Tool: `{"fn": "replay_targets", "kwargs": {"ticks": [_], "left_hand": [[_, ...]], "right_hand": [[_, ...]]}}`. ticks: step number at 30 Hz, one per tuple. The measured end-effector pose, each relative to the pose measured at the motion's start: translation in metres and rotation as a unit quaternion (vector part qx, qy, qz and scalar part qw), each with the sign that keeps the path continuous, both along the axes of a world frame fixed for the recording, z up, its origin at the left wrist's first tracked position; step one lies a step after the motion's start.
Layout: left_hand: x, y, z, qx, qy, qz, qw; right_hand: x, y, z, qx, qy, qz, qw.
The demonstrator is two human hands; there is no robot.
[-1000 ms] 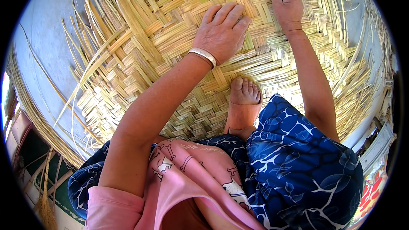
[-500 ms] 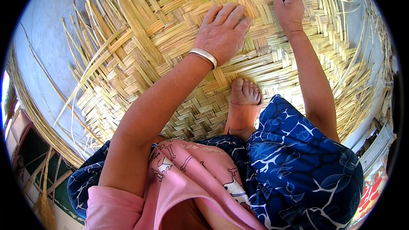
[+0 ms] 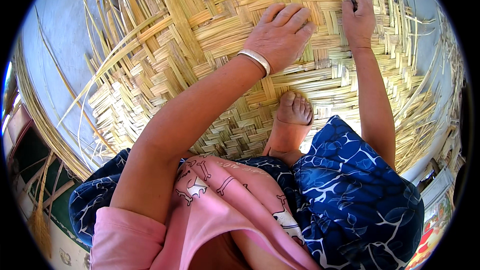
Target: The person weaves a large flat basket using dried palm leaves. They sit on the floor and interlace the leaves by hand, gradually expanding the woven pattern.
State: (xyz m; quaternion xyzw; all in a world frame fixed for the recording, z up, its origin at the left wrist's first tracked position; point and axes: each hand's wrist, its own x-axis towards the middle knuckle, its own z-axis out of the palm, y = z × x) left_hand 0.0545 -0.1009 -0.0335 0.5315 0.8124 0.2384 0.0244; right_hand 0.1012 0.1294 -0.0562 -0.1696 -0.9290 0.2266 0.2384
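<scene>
A pale yellow woven mat (image 3: 230, 82) of flat split stalks spreads beneath both my hands. My left hand (image 3: 282, 40), a light-coloured bangle (image 3: 255, 60) at its wrist, rests palm down on the weave with its fingers extended. To its right, my right hand (image 3: 360, 22) touches the mat near the far right side, thumb and fingers curled toward each other. Whatever lies between those fingertips is hidden. Long unwoven stalk ends (image 3: 107, 32) stick out along the mat's left side.
My bare foot (image 3: 295, 112) presses on the mat below my hands. Grey-blue floor (image 3: 57, 35) borders the weave. A bundle of long stalks (image 3: 45, 120) curves along the left, with a broom (image 3: 40, 225) near it. More loose stalks (image 3: 445, 90) lie at the right.
The view has shifted, so the mat and both hands appear farther right. My right hand also appears slightly lower in the picture. Both hands stay at the mat.
</scene>
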Motion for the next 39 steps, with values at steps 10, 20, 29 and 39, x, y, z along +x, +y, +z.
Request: {"fn": "replay_targets", "kwargs": {"ticks": [10,20,29,39], "left_hand": [[0.0009,-0.0003,-0.0011,-0.009,0.001,0.001,1.000],[-0.0001,0.0001,-0.0012,0.014,-0.003,0.000,1.000],[0.0006,0.0002,-0.0005,0.014,0.005,0.002,1.000],[0.0026,0.0007,0.0003,0.008,0.007,0.007,1.000]], "right_hand": [[-0.0006,-0.0004,0.0002,0.013,-0.012,-0.007,1.000],[-0.0008,0.0004,-0.0019,-0.006,-0.006,-0.011,1.000],[-0.0010,-0.0001,-0.0003,0.004,-0.004,-0.008,1.000],[-0.0005,-0.0013,0.0011,-0.009,-0.015,-0.019,1.000]]}}
